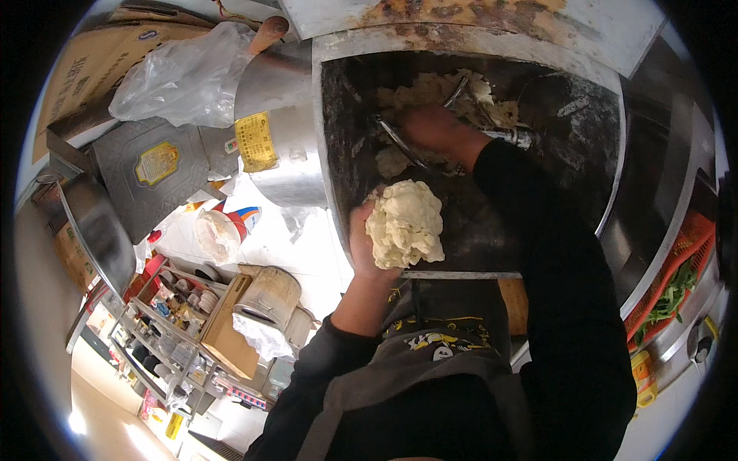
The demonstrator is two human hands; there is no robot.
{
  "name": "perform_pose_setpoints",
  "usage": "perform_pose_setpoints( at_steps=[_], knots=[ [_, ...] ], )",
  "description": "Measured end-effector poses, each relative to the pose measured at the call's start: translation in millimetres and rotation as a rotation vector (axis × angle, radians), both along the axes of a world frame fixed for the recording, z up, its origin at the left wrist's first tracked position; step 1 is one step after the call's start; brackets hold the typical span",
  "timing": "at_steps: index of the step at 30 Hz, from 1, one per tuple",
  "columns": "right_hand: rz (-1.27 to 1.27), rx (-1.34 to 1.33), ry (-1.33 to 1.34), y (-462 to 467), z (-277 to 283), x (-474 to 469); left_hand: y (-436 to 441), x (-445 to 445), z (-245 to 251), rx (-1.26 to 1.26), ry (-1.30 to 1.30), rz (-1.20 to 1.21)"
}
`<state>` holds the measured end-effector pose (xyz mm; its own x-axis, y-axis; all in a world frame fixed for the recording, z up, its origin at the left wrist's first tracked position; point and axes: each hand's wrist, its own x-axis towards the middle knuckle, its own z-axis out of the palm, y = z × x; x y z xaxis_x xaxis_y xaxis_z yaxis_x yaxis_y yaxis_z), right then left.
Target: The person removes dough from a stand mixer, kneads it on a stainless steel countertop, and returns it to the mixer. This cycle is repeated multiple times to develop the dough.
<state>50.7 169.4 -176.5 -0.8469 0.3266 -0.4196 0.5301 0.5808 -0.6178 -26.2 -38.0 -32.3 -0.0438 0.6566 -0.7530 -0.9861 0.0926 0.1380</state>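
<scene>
In my left hand (361,245) rests a large, lumpy mass of pale dough (406,225), held over the near left edge of a dough mixer's trough (473,230). My right hand (429,129) reaches down inside the trough, blurred, beside the curved metal mixing arm (398,141). Its fingers are hard to make out, and whether they hold anything cannot be told. Torn dough scraps (418,89) stick to the trough's far wall and floor around the mixing arm.
At the left of the trough are the mixer's steel housing (282,132) and a clear plastic bag (179,75). A rusty-stained lid (461,11) stands beyond it. A red basket with green leaves (669,294) sits at right; a shelf rack (179,328) is lower left.
</scene>
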Motion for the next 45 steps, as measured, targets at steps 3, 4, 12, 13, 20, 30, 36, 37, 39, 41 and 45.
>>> perform_pose_setpoints(
  at_steps=[3, 4, 12, 13, 20, 30, 36, 37, 39, 41, 45],
  knots=[
    [0.11, 0.001, -0.17, 13.6, 8.4, 2.6, -1.1, 1.5, 0.2, -0.033, 0.01, -0.004],
    [0.125, -0.019, -0.149, 16.4, 9.8, 7.4, -1.9, 1.6, 0.5, -0.033, 0.001, 0.002],
    [0.141, 0.264, 0.053, 55.9, -18.5, 69.0, -2.6, 1.4, -1.6, 0.12, -0.103, 0.043],
    [0.073, 0.269, 0.059, 57.5, -21.6, 75.2, -2.2, 1.7, -0.9, 0.119, -0.119, 0.046],
    [-0.54, 0.255, 0.004, 12.3, -3.2, 139.7, 3.9, 1.9, 7.5, 0.064, -0.155, 0.055],
    [-0.224, 0.153, -0.221, -37.9, -39.1, 54.9, 3.5, 1.5, 7.3, -0.076, -0.126, -0.026],
    [-0.122, 0.202, 0.073, -22.3, -27.8, 87.9, 4.5, 0.3, 6.3, -0.057, -0.104, -0.042],
    [-0.168, 0.168, -0.031, -17.5, -24.4, 103.9, 4.6, -0.2, 6.4, -0.069, -0.083, -0.058],
    [-0.272, 0.121, -0.143, -6.0, -18.0, 137.7, 5.1, 0.0, 6.4, -0.037, -0.108, -0.039],
    [-0.282, 0.259, -0.149, -13.3, -17.5, 147.4, 6.0, -0.1, 7.0, -0.054, -0.134, -0.032],
    [-0.309, 0.531, 0.086, -49.7, -9.8, 138.9, 7.3, -0.5, 9.4, -0.018, -0.152, -0.065]
  ],
)
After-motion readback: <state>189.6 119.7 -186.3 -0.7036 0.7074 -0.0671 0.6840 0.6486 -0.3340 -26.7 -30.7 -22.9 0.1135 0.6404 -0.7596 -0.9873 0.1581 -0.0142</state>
